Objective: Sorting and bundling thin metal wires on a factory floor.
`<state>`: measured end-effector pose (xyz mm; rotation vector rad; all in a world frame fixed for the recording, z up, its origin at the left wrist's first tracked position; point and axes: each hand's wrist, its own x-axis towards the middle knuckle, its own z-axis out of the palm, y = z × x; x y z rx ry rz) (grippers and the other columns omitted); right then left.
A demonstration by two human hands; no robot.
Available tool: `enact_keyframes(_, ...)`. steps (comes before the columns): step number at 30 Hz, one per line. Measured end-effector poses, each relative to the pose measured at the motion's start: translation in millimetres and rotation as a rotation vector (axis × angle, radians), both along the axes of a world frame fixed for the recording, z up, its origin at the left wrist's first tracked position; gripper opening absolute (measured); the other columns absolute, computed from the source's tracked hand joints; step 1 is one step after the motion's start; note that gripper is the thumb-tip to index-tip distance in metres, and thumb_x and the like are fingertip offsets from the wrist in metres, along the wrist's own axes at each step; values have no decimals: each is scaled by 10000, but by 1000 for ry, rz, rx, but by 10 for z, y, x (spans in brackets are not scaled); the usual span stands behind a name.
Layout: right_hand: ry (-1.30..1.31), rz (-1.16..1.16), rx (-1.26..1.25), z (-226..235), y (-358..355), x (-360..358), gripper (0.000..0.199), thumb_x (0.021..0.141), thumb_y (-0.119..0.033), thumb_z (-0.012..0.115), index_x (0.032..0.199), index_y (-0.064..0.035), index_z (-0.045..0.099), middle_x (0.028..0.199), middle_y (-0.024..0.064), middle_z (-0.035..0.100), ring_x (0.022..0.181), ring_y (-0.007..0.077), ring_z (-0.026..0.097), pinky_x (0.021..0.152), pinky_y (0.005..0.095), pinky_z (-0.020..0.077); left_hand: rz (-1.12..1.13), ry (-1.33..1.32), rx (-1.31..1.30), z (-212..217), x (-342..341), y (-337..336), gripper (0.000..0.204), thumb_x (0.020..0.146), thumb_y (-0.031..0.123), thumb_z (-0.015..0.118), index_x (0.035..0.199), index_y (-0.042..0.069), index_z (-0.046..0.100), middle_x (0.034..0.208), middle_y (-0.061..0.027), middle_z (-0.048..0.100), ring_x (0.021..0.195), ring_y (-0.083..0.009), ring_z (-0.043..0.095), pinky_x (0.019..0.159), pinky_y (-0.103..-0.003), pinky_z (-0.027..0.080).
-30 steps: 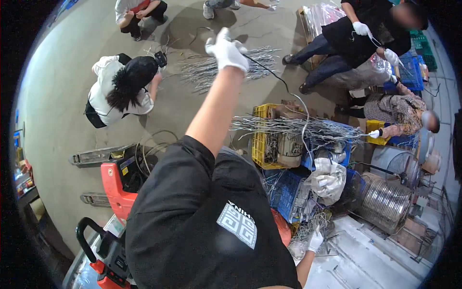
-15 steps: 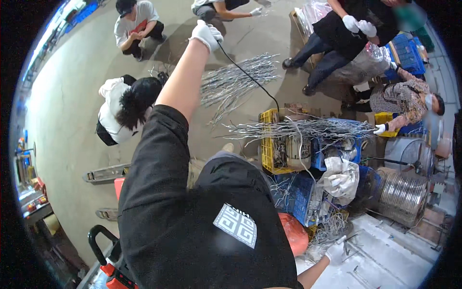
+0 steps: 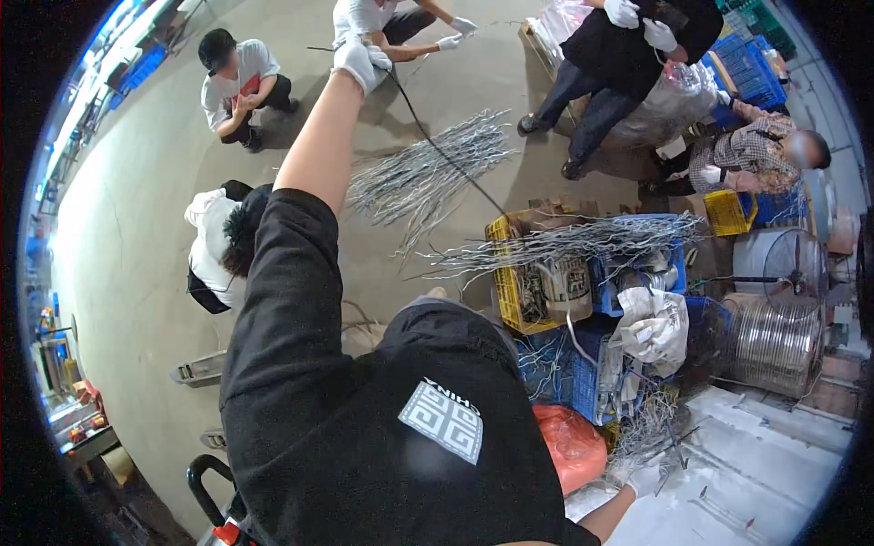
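My left hand, in a white glove, is stretched far out ahead and closed around a black cable. One cable end sticks out to the left of the glove, and the rest runs down to the yellow crate. A loose bundle of twisted grey wires lies across that crate and a blue crate. At the lower right my right hand, also gloved, rests by thin dark pieces on a white surface. Its fingers are too small and unclear to read.
Another pile of twisted wires lies on the floor ahead. Several people crouch or stand around it, one in dark clothes. On the right are a white cloth sack, a large metal coil and a red plastic bag.
The cable is pulled straighter, and its end now shows left of my left glove. The person in a patterned shirt has drawn a hand back from the wire bundle. My view has shifted slightly.
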<state>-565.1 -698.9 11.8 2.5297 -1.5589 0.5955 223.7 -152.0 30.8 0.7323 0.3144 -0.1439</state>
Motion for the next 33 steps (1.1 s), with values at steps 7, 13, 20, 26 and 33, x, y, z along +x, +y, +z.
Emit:
enact_keyframes(7,-33,1,-6,32,-80,-73,471,924,-423,380,1100,-17,540,1026,161,584,892,314,545,797,348,407,-256,-130,94,137,-205,194,437,951,458,285,650,159,390,475,38,303,389,-97,266,365,-245,204)
enact_keyframes(13,-8,-101,10,194,-459,-298,467,922,-390,420,1167,-1,501,1132,163,567,997,299,544,885,330,406,-198,46,230,-64,218,462,332,926,348,279,675,151,373,532,22,306,418,-108,246,373,-252,184)
enact_keyframes(20,211,-190,144,319,-459,-288,479,926,-423,366,1119,-21,539,1089,162,582,961,316,542,861,347,401,-324,169,260,-14,530,932,342,910,316,286,604,165,311,510,36,266,402,-101,212,358,-255,168)
enact_keyframes(26,316,-187,91,238,-314,122,511,929,-447,307,1071,-41,582,1025,161,604,902,334,551,803,372,416,-190,185,188,38,371,1060,291,864,281,321,592,177,311,491,41,285,368,-99,203,331,-248,156)
enact_keyframes(33,436,-134,28,275,-127,85,576,933,-475,238,1015,-64,632,951,160,630,833,354,562,736,401,433,-97,114,218,93,235,1115,274,854,304,356,621,162,330,508,30,304,403,-110,236,379,-259,211)
